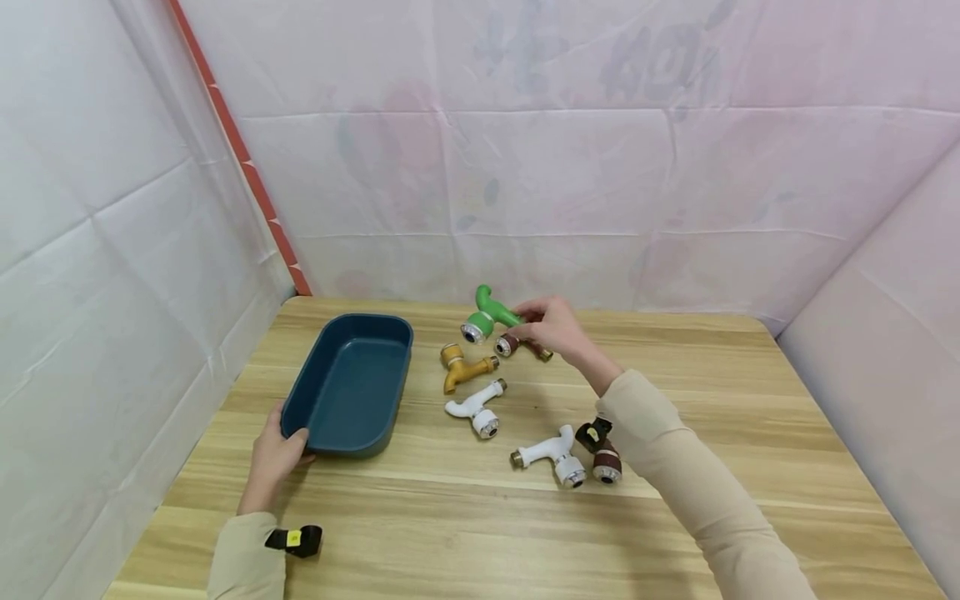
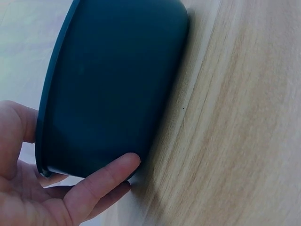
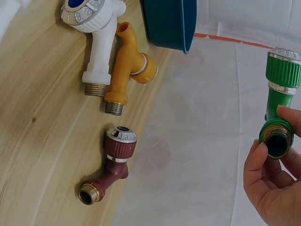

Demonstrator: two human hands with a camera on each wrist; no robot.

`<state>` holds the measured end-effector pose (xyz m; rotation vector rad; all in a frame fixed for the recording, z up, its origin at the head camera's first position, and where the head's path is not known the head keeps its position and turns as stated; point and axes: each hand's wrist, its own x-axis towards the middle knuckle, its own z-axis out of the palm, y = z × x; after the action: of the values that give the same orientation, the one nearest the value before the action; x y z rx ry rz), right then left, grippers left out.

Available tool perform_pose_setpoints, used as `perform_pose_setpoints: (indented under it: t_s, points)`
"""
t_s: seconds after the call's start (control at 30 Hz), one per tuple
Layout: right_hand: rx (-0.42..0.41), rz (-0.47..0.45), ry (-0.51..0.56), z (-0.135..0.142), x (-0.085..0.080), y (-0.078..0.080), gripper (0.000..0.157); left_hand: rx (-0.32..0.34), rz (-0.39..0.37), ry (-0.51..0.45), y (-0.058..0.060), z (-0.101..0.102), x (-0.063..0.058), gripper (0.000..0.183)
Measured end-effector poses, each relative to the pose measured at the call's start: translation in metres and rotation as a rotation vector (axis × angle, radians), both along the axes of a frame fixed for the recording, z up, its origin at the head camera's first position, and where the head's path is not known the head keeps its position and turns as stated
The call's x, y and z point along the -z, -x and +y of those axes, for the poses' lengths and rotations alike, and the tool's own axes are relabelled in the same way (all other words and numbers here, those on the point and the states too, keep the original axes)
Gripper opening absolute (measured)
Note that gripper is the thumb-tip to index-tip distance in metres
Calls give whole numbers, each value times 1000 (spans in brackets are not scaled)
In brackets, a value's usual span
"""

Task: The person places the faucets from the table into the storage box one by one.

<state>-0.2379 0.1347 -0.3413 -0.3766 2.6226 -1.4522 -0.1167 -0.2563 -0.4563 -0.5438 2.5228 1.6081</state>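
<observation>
In my right hand [image 1: 553, 327] is a green tap [image 1: 495, 310], pinched near its threaded end and held above the table; the right wrist view shows that open brass end [image 3: 277, 142] between thumb and fingers. Under it lies a dark red tap [image 1: 507, 344], partly covered by the hand in the head view. My left hand [image 1: 277, 454] grips the near left corner of a dark blue rectangular tub [image 1: 360, 375], thumb at the rim and fingers on the outer wall. Nothing is seen inside the tub, which stands on the table.
Between tub and right hand lie a yellow tap [image 1: 467, 369] and a white tap [image 1: 476, 408]. Nearer, a second white tap [image 1: 551, 450] lies beside another dark red tap [image 1: 607, 463], partly hidden by the right wrist strap. White sheeting [image 1: 480, 183] hangs behind the wooden table [image 1: 420, 533].
</observation>
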Motion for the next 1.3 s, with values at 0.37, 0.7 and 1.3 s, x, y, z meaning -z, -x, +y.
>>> perform_pose_setpoints:
  t_s: [0.37,0.7,1.3]
  points:
    - [-2,-8,-23,-8,2,2,32,8,1,-3,2,2,-1,68]
    - [-14,-14,4,-26,1,6,33,26,10,17,3,1,-3,68]
    - [-113,74,-162,-57,3,13,29,6,-6,-15,1,-4,-2,68]
